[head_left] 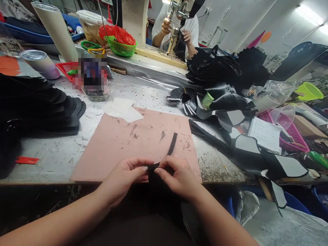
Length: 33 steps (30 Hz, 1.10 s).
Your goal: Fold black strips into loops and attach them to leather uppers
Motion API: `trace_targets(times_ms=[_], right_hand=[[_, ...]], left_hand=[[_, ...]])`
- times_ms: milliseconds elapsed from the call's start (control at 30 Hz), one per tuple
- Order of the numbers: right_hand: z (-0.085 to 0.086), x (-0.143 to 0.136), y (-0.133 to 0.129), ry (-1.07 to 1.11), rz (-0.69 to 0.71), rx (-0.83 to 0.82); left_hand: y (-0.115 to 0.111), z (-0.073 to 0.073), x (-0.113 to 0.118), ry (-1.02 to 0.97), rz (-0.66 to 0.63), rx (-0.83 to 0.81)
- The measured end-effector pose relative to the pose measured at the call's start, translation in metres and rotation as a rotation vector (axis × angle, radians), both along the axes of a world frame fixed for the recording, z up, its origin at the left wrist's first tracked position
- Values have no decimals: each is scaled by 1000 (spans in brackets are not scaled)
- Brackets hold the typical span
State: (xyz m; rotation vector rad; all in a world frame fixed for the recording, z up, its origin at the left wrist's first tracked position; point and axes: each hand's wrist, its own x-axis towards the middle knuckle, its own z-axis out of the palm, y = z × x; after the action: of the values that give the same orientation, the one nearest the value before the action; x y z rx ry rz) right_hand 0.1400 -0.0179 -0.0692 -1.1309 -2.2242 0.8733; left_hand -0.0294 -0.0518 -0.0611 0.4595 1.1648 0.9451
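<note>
Both hands pinch the upper edge of a black leather-like piece [155, 181] at the front edge of the table. My left hand [129, 171] grips its left side between thumb and fingers. My right hand [176, 172] is closed on its right side, thumb toward me. A narrow black strip [173, 143] runs up from between the hands over a pink mat [110, 147]; whether it is joined to the piece cannot be seen. The lower part of the piece hangs below the table edge and blends into the dark.
Black cut pieces [51, 109] are stacked at left, near a red strip [27, 160]. White scraps [124, 110] lie on the mat's far edge. More black pieces [212, 68], a notebook [265, 133] and a pink basket [294, 136] crowd the right. Beyond, a person works at a sewing machine [176, 32].
</note>
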Motion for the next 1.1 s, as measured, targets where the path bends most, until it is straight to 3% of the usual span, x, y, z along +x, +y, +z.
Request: trace_targets(times_ms=[567,867,1100], right_hand=[[1,-3,-1,-32,-50,18],[3,-3,-2,-12,-45,24],[13,10,9,3,25,64]], left_hand=[[-2,-7,0,86,-43,98],[-3,-13,8,167,18,108],[-4,-9,8,109,60,40]])
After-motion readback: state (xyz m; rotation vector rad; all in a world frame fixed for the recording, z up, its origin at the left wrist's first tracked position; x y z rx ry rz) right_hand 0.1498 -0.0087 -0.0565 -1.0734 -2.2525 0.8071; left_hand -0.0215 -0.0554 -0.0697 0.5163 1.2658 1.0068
